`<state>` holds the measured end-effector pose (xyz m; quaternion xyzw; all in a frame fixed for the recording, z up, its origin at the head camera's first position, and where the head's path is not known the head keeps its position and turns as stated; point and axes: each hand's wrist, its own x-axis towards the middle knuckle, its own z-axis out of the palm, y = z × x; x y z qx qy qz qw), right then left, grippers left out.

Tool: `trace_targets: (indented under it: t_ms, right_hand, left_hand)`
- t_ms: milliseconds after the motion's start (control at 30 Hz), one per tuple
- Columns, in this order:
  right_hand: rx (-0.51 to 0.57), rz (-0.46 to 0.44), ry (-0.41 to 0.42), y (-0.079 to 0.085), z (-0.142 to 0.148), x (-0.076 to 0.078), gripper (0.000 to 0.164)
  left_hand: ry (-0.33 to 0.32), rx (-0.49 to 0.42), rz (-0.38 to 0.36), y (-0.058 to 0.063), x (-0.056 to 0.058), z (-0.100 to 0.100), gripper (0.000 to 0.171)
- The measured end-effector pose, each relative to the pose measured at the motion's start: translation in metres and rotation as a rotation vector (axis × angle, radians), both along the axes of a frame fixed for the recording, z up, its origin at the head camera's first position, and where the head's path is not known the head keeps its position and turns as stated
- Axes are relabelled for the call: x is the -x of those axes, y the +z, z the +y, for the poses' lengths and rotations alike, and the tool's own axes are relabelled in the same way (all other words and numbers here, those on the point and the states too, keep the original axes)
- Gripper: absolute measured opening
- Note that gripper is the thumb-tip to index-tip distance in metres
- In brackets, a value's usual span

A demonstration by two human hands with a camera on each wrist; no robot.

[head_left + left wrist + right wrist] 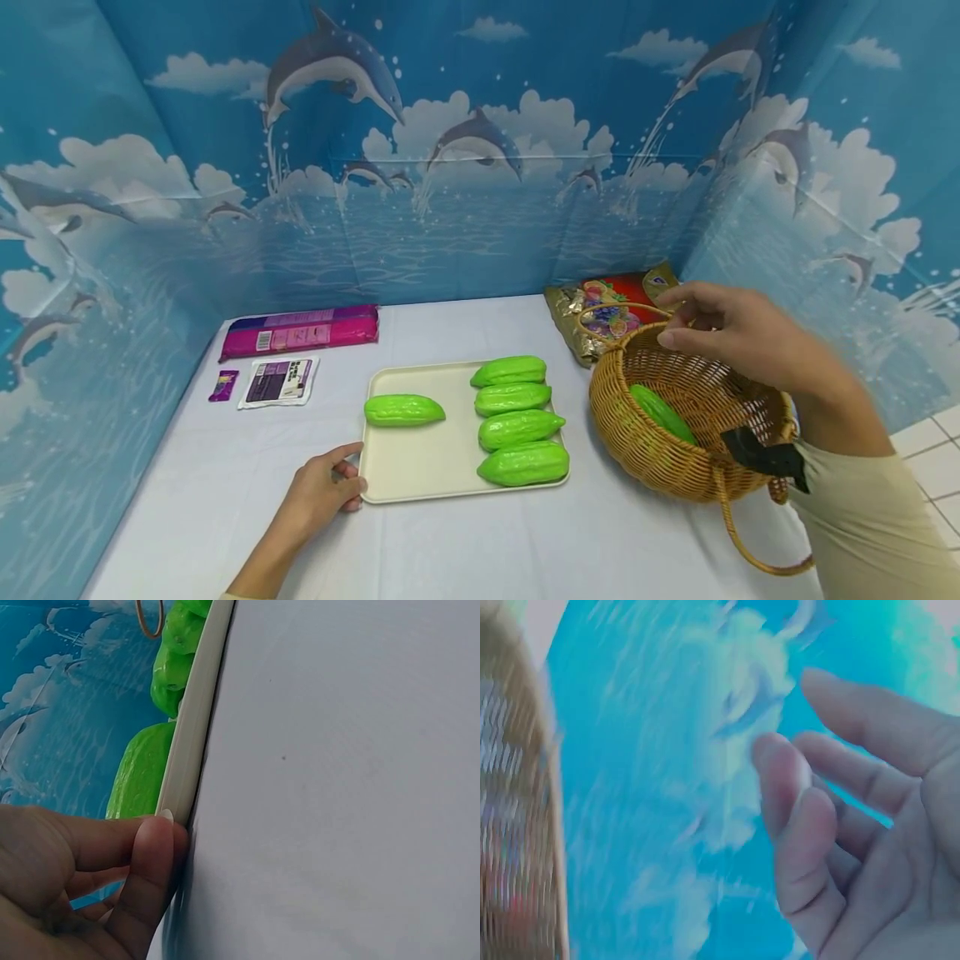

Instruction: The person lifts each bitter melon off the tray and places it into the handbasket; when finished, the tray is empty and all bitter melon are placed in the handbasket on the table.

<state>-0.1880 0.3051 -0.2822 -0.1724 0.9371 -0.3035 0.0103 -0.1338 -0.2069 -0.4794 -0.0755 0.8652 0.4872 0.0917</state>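
Observation:
A cream tray [420, 475] lies on the white table, its lower left corner pinched between thumb and fingers of my left hand [326, 492]. The left wrist view shows that hand [105, 877] gripping the tray rim [191, 735]. Several bright green bitter melons sit in the tray: a column at the right, including the bitter melon [525, 462] nearest me, and a single bitter melon [403, 410] at the left. Over the wicker basket [637, 433] hovers my right hand [750, 333], fingers loosely bent and holding nothing. Inside the basket lies another bitter melon [663, 413].
Behind the basket is a red and gold bag [577, 333]. At the back left lie a pink and purple packet [300, 332], a white and black packet [280, 382] and a small purple packet [222, 386]. A dolphin-print curtain [465, 225] encloses the table. One basket handle [750, 550] hangs toward me.

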Motion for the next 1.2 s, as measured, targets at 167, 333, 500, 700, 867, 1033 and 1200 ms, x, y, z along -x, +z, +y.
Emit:
trace_targets:
  t_ms: [167,333,500,700,867,1033,1200]
  right_hand:
    - [0.198,0.058,0.026,-0.006,-0.048,-0.014,0.039]
    - [0.319,-0.052,0.053,-0.012,-0.092,-0.002,0.046]
    - [0.381,-0.198,0.111,-0.029,-0.129,0.018,0.053]
    - [0.363,-0.261,0.134,-0.058,-0.169,0.037,0.058]
    - [0.255,-0.324,0.129,-0.084,-0.205,0.049,0.072]
    - [0.259,-0.411,0.147,-0.109,-0.240,0.058,0.081]
    - [0.335,-0.496,0.130,-0.131,-0.268,0.066,0.089]
  left_hand:
    - [0.009,0.014,-0.006,-0.001,0.001,0.002,0.060]
    - [-0.007,0.003,0.002,-0.001,0.000,0.002,0.059]
    - [0.016,-0.005,-0.014,-0.002,-0.004,0.002,0.058]
    - [0.014,-0.014,-0.008,-0.002,-0.001,0.003,0.058]
    - [0.016,-0.012,-0.002,0.000,-0.001,0.005,0.058]
    - [0.016,-0.012,0.003,0.001,-0.001,0.005,0.058]
    - [0.021,-0.021,-0.001,-0.001,-0.001,0.006,0.058]
